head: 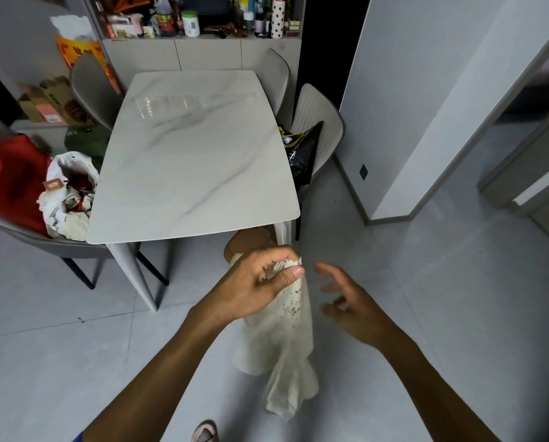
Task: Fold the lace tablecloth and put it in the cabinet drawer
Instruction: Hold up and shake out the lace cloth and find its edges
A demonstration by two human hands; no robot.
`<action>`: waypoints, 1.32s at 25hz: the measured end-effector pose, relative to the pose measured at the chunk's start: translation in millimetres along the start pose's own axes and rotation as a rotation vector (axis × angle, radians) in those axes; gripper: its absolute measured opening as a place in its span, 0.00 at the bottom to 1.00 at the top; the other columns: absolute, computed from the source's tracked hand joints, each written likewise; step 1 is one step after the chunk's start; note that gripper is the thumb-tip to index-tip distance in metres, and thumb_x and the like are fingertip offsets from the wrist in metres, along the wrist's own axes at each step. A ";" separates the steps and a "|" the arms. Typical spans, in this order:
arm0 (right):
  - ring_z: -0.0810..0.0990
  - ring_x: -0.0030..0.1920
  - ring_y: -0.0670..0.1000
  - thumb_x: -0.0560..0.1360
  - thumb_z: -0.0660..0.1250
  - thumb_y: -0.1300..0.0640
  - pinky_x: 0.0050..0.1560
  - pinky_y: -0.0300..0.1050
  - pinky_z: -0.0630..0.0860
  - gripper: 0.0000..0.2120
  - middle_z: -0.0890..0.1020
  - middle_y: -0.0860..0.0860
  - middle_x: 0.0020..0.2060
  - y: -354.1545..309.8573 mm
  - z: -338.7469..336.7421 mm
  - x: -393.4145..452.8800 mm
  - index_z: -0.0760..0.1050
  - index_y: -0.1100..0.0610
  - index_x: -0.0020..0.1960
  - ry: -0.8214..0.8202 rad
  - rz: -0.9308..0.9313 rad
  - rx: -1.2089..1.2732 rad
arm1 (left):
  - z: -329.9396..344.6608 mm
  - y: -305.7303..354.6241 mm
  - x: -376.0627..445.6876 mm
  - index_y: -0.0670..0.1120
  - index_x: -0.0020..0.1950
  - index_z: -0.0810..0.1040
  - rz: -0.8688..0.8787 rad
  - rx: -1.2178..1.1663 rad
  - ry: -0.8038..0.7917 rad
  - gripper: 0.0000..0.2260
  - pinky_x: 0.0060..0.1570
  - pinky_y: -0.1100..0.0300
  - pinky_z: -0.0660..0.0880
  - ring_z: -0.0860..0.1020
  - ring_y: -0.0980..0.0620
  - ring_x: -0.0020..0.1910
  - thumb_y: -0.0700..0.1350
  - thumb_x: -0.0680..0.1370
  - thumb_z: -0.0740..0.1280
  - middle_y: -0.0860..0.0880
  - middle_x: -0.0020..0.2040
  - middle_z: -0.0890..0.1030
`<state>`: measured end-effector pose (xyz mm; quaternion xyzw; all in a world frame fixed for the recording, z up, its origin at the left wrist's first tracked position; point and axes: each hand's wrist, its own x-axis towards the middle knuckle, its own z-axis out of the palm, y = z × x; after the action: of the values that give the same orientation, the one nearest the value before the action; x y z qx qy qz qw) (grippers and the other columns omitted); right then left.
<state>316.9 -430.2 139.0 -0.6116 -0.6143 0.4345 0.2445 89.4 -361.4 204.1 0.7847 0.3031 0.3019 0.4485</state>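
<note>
Lace tablecloth (285, 339) hangs bunched from my left hand (254, 282), thumb and curled fingers pinching its top edge, near the marble table (193, 154). Right hand (346, 301) just beside it, fingers spread, holding nothing.

Ahead of you stands a white marble desk (190, 154) with grey chairs (317, 122) around it. On your left, one chair holds a red bag (10, 180) and a white bag (69, 196). A black bag (303, 151) sits on the right chair. Bottles (190, 23) crowd the shelf beyond.
</note>
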 end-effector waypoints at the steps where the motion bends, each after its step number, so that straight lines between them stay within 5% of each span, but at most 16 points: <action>1: 0.69 0.67 0.38 0.73 0.68 0.60 0.60 0.29 0.72 0.35 0.67 0.34 0.69 -13.6 0.8 6.2 0.59 0.32 0.71 0.044 -0.117 -0.019 | -2.4 0.1 -1.9 0.49 0.45 0.77 -0.011 0.014 -0.028 0.08 0.43 0.57 0.74 0.77 0.53 0.41 0.52 0.79 0.65 0.51 0.40 0.79; 4: 0.65 0.71 0.42 0.71 0.65 0.61 0.70 0.39 0.66 0.33 0.70 0.44 0.70 -48.1 7.1 24.8 0.63 0.43 0.73 0.014 -0.312 -0.109 | -17.0 0.8 -8.8 0.47 0.44 0.78 -0.036 0.008 -0.057 0.09 0.43 0.51 0.74 0.77 0.46 0.40 0.50 0.79 0.66 0.46 0.39 0.79; 9: 0.81 0.53 0.53 0.70 0.70 0.60 0.55 0.60 0.78 0.14 0.83 0.51 0.50 -67.9 20.4 41.7 0.78 0.51 0.55 -0.221 -0.201 0.071 | -48.1 6.9 -23.7 0.44 0.42 0.78 -0.028 0.009 -0.029 0.12 0.40 0.49 0.73 0.75 0.44 0.37 0.52 0.78 0.65 0.43 0.36 0.78; 11: 0.83 0.49 0.51 0.70 0.72 0.58 0.49 0.52 0.81 0.13 0.85 0.47 0.48 -67.0 39.8 41.1 0.80 0.45 0.52 -0.280 -0.182 0.125 | -59.0 12.0 -25.5 0.45 0.42 0.79 -0.006 0.070 -0.044 0.12 0.39 0.47 0.74 0.75 0.43 0.37 0.52 0.78 0.65 0.43 0.36 0.78; 13: 0.84 0.45 0.44 0.71 0.74 0.58 0.44 0.40 0.79 0.11 0.86 0.44 0.45 -66.9 62.7 39.5 0.81 0.44 0.49 -0.144 -0.230 0.243 | -68.3 17.1 -26.1 0.45 0.42 0.78 0.021 0.109 -0.039 0.12 0.38 0.47 0.73 0.75 0.44 0.36 0.52 0.79 0.64 0.45 0.35 0.77; 17: 0.76 0.32 0.42 0.72 0.73 0.52 0.33 0.34 0.73 0.05 0.80 0.47 0.33 -55.6 95.0 37.8 0.77 0.49 0.40 0.399 -0.211 0.329 | -89.2 22.0 -26.8 0.46 0.41 0.76 0.020 0.170 0.044 0.10 0.36 0.46 0.72 0.73 0.43 0.34 0.50 0.79 0.65 0.44 0.34 0.75; 20: 0.76 0.33 0.41 0.74 0.70 0.52 0.33 0.30 0.70 0.01 0.82 0.41 0.35 -37.9 115.4 41.7 0.79 0.47 0.45 0.373 -0.065 0.026 | -102.8 28.3 -25.4 0.46 0.41 0.76 0.025 0.191 0.064 0.10 0.34 0.50 0.72 0.72 0.43 0.33 0.49 0.79 0.65 0.44 0.33 0.75; 22: 0.77 0.36 0.45 0.78 0.66 0.51 0.34 0.37 0.71 0.08 0.84 0.48 0.40 -17.4 128.0 50.4 0.81 0.53 0.51 0.336 0.126 -0.226 | -113.4 33.2 -24.0 0.45 0.41 0.77 0.074 0.173 0.100 0.11 0.32 0.56 0.70 0.72 0.46 0.31 0.51 0.80 0.65 0.45 0.32 0.75; 23: 0.79 0.35 0.49 0.79 0.64 0.51 0.34 0.40 0.74 0.10 0.84 0.52 0.41 -10.0 129.9 55.2 0.81 0.54 0.52 0.373 0.254 -0.161 | -120.3 33.2 -25.1 0.45 0.42 0.77 0.091 0.187 0.104 0.12 0.32 0.57 0.70 0.73 0.47 0.31 0.52 0.80 0.65 0.46 0.32 0.75; 26: 0.81 0.35 0.56 0.81 0.62 0.58 0.32 0.46 0.80 0.06 0.82 0.56 0.44 2.4 111.4 68.9 0.76 0.54 0.55 0.527 0.509 0.564 | -144.0 14.9 -38.9 0.46 0.44 0.79 0.040 0.241 0.059 0.10 0.32 0.54 0.71 0.74 0.45 0.32 0.52 0.79 0.67 0.45 0.34 0.77; 27: 0.80 0.36 0.56 0.80 0.62 0.61 0.34 0.46 0.78 0.06 0.81 0.57 0.45 5.7 96.6 72.1 0.76 0.56 0.54 0.584 0.504 0.659 | -151.4 4.3 -47.4 0.47 0.44 0.80 -0.012 0.218 0.049 0.08 0.34 0.53 0.72 0.76 0.44 0.33 0.51 0.79 0.68 0.43 0.35 0.78; 30: 0.76 0.36 0.53 0.75 0.66 0.64 0.37 0.45 0.72 0.04 0.79 0.56 0.36 5.8 46.2 73.9 0.79 0.64 0.46 0.632 0.355 0.429 | -168.1 -36.2 -75.3 0.48 0.43 0.81 -0.179 0.082 0.058 0.04 0.35 0.61 0.71 0.75 0.55 0.32 0.48 0.74 0.72 0.47 0.33 0.79; 33: 0.67 0.30 0.51 0.72 0.68 0.64 0.33 0.45 0.64 0.13 0.69 0.56 0.27 -9.4 11.2 66.5 0.69 0.66 0.32 0.622 0.173 0.243 | -171.2 -81.1 -101.4 0.47 0.42 0.81 -0.394 0.058 0.012 0.10 0.29 0.65 0.66 0.67 0.58 0.28 0.49 0.68 0.77 0.52 0.28 0.72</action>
<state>293.7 -367.6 125.8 -0.7310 -0.4000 0.3165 0.4533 -119.1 -314.3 182.8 0.7208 0.4622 0.2041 0.4745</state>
